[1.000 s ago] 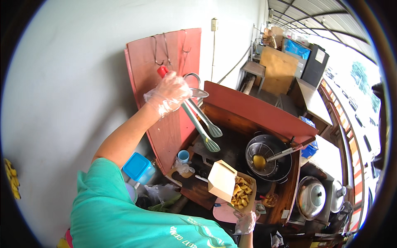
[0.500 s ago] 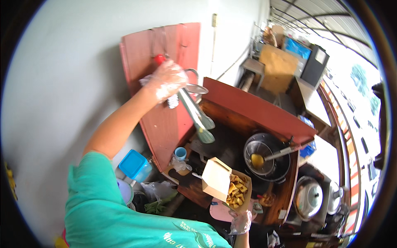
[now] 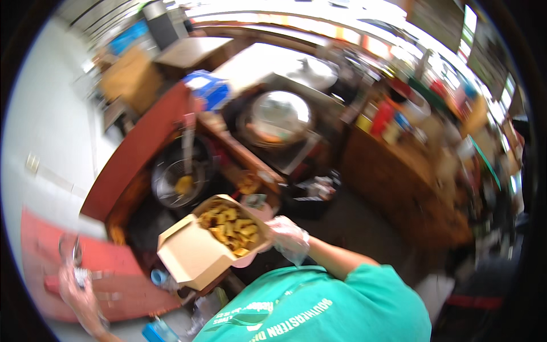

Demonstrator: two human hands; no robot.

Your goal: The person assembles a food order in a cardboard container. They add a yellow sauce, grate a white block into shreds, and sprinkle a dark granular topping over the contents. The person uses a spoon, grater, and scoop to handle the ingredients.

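A: What are the two hands doing?

B: The right hand (image 3: 289, 235), in a clear glove, holds the box (image 3: 194, 253) by its right side. The left hand (image 3: 81, 297), also gloved, is well apart from it, in front of the red board (image 3: 128, 293). It is blurred, so I cannot tell if it grips something or is loose there. A round metal tool (image 3: 70, 249) is just beyond it

A: And where exactly is the box?

B: In front of the green shirt (image 3: 319, 302), between it and the wok (image 3: 205, 153). Whether it rests on something, I cannot tell; a pink thing (image 3: 246, 262) shows partly under its edge

A: How far is the work, in your opinion?

B: The filling seems mostly done, I judge, because golden pieces (image 3: 232, 227) lie in a heap in the base. The lid part is not yet closed; it is folded out toward the lower left. Some yellow food (image 3: 184, 184) is left in the strainer (image 3: 164, 181), which sits in the wok

A: What is farther out?

B: A blue cup (image 3: 159, 277) is near the board. Beyond the wok I see a shiny pot lid (image 3: 282, 114), a blue pack (image 3: 208, 91) and, to the right, a brown cabinet (image 3: 393, 188)
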